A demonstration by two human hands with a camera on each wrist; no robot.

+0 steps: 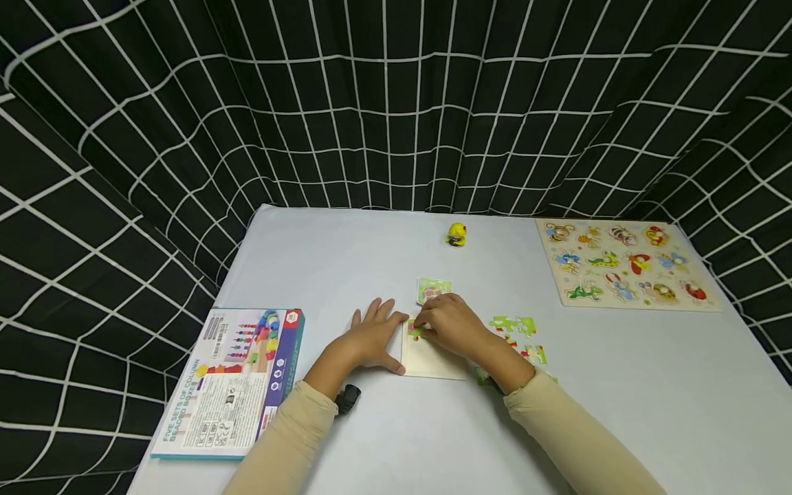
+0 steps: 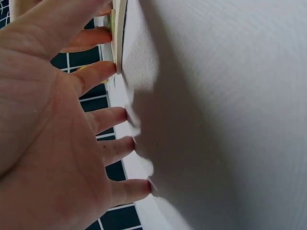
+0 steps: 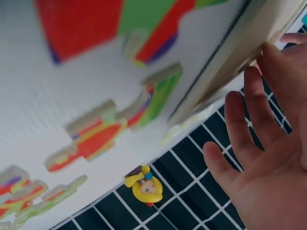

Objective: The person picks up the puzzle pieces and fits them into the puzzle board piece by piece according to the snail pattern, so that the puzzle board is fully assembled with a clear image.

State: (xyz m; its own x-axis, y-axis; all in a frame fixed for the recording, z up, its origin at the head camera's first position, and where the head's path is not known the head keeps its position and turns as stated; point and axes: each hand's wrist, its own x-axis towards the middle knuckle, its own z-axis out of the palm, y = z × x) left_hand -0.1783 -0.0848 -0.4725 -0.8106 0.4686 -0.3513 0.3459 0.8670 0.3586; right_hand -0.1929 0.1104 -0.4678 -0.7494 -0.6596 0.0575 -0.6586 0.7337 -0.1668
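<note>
A pale wooden puzzle board (image 1: 434, 359) lies at the middle of the table. My left hand (image 1: 372, 338) is spread along its left side, thumb and index fingertips right at the edge. In the left wrist view, the other fingertips of the left hand (image 2: 72, 124) rest on the tablecloth. Over the board's upper left corner, my right hand (image 1: 454, 324) pinches a small green and pink puzzle piece (image 1: 413, 330). The right hand's (image 3: 273, 120) thumb and index meet at the board in the right wrist view, where the piece is hidden.
Loose puzzle pieces (image 1: 516, 326) lie right of the board, partly under the right forearm. A small picture card (image 1: 433, 287) sits behind the board. Farther off are a yellow-haired figurine (image 1: 456, 234) and an insect peg puzzle (image 1: 625, 265). A beaded-toy box (image 1: 229, 385) lies at left.
</note>
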